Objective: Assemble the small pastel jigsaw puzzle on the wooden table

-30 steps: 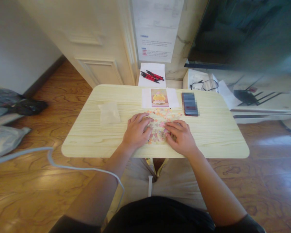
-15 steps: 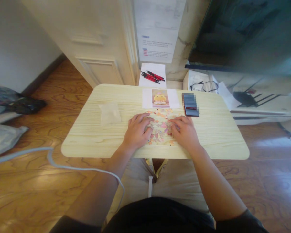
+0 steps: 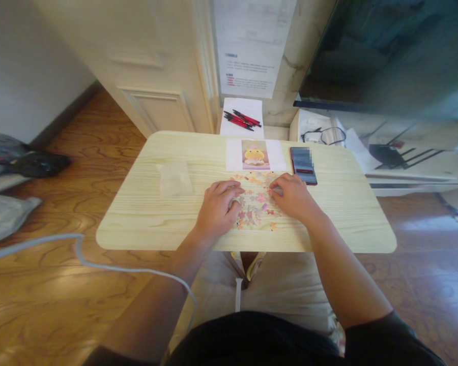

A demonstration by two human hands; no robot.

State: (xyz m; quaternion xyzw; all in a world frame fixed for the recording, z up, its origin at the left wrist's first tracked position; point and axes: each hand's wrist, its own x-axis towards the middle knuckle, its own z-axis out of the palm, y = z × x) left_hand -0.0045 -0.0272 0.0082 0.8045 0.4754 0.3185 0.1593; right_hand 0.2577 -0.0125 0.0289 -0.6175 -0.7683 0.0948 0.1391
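Note:
Several small pastel jigsaw pieces [image 3: 256, 206] lie scattered on a pale wooden table [image 3: 156, 213], in front of a printed picture of a yellow chick figure [image 3: 255, 154]. My left hand [image 3: 218, 207] rests palm down on the left side of the pieces, fingers bent and lying on them. My right hand [image 3: 294, 196] lies on their upper right side, fingertips curled down onto pieces near the picture. Whether either hand pinches a piece is hidden by the fingers.
A dark phone [image 3: 304, 165] lies right of the picture and a clear plastic bag [image 3: 174, 177] at the table's left. Beyond the far edge are red and black pens [image 3: 241, 119] on white paper and a low white shelf [image 3: 412, 168]. A white cable [image 3: 80, 251] crosses the wooden floor at left.
My right hand has slid away from me and to the right, from the lower middle of the pieces to their upper right edge. My left hand has hardly moved.

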